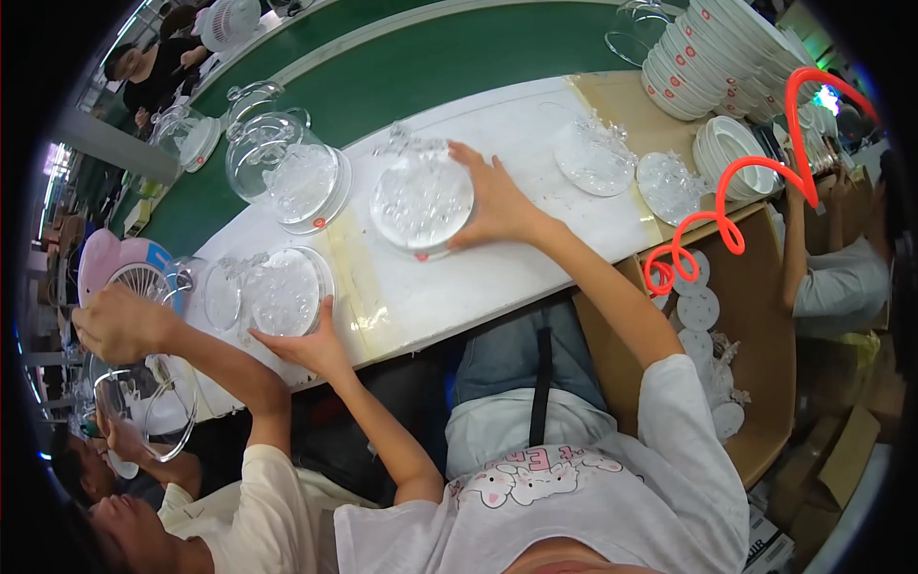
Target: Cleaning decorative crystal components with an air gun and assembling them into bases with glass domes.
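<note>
My right hand (497, 199) is curved round the right edge of a white round plate (421, 242), its thumb low and its fingers up on the far side. Clear, shiny plastic pieces (413, 191) cover that plate, and some stick up past its far rim. To the left, my left hand (320, 344) has thumb and fingers spread along the near edge of another white round plate (330, 287). Clear pieces (284, 292) lie over this one too. What the fingertips do beneath both plates is hidden.
Clear domes (251, 158) stand at the back left; more loaded plates (595, 158) lie to the right. White bowls (698, 57) are stacked at the far right, near a red coiled hose (732, 182) and a cardboard box (765, 383) of discs. A co-worker's hand (124, 325) is at left.
</note>
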Demonstrator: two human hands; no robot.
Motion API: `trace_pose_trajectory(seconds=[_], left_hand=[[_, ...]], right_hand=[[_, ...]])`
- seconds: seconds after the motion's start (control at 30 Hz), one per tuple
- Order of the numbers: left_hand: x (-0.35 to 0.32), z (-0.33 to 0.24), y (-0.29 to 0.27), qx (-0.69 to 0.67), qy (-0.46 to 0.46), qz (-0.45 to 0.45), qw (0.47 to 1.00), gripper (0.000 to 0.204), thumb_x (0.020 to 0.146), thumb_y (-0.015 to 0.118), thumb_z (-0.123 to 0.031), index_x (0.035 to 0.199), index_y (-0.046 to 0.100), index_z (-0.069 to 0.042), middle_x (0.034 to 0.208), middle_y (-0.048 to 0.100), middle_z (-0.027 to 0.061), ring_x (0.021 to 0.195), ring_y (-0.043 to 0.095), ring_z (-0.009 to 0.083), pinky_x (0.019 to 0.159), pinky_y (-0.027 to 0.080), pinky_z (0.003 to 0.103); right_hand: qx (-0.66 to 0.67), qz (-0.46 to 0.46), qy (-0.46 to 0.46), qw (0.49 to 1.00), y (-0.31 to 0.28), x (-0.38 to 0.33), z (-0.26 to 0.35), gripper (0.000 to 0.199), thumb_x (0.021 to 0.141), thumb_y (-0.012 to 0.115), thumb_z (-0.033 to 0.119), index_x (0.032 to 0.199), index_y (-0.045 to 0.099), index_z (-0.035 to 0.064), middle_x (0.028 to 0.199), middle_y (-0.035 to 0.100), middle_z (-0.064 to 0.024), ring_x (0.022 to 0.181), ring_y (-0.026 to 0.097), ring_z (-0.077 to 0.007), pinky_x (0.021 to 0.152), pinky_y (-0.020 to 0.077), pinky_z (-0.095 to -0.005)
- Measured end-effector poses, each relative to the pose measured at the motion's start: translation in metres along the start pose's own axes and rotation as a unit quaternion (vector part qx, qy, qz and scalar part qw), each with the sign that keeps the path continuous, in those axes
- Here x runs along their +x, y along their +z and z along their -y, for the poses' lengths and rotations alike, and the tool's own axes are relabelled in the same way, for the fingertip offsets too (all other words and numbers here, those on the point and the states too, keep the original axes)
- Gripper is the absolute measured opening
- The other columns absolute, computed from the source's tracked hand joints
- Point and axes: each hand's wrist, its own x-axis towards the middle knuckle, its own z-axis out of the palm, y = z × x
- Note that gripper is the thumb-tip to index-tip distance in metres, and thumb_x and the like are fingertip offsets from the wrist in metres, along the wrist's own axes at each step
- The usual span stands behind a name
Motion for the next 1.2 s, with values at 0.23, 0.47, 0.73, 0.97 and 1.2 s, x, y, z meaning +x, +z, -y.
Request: trace_pose_trajectory(seconds=[0.23,0.47,0.73,0.97,1.2], left_hand=[[-0.024,-0.004,-0.006,-0.025,0.077,-0.05,0.995,0.095,0.069,0.075,-0.026,0.136,0.015,0.005,0.139,0.018,0.0259,0.128,0.021,0.0395,0.105,0.018,0.046],[-0.074,-0.048,-0.018,-0.099,0.197,0.04,0.975,0.085,0.081,0.058,-0.045,0.136,0.017,0.005,0.139,0.02,0.0248,0.129,0.021,0.0373,0.106,0.016,0.047],[-0.098,-0.094,-0.014,-0.208,0.268,0.078,0.937,0.079,0.086,0.045,-0.052,0.134,0.021,0.006,0.137,0.028,0.0219,0.126,0.028,0.036,0.104,0.02,0.046],[-0.117,-0.129,-0.008,-0.348,0.31,0.171,0.868,0.069,0.085,0.053,-0.037,0.135,0.021,-0.001,0.134,0.028,0.0251,0.127,0.025,0.0421,0.102,0.022,0.052],[-0.121,-0.126,-0.016,-0.357,0.271,0.211,0.869,0.062,0.084,0.056,-0.024,0.131,0.025,0.003,0.131,0.033,0.0248,0.123,0.031,0.0414,0.1,0.027,0.049]], right_hand=[[-0.023,0.005,-0.029,0.999,0.049,-0.028,0.059,0.12,0.046,0.079,0.051,0.138,0.015,0.0074,0.138,0.028,-0.0162,0.13,0.024,-0.0353,0.1,0.0152,-0.0631],[-0.039,0.145,-0.088,0.985,-0.043,-0.091,0.074,0.067,0.075,0.068,0.025,0.13,0.034,0.0082,0.131,0.039,-0.0157,0.123,0.035,-0.0316,0.102,0.0274,-0.0484],[0.018,-0.412,0.211,0.886,-0.27,-0.22,0.006,0.03,0.08,0.06,0.028,0.082,0.061,-0.0021,0.072,0.064,-0.0091,0.073,0.062,-0.0153,0.065,0.0474,-0.0236],[-0.145,-0.263,0.557,0.774,-0.339,-0.237,-0.188,0.04,0.076,0.061,0.036,0.082,0.063,-0.0037,0.067,0.065,-0.0111,0.056,0.063,-0.0174,0.05,0.0482,-0.0245],[-0.162,-0.371,0.458,0.792,-0.368,-0.224,-0.188,0.023,0.075,0.049,0.013,0.076,0.061,-0.0066,0.065,0.064,-0.0133,0.05,0.061,-0.017,0.043,0.0471,-0.0257]])
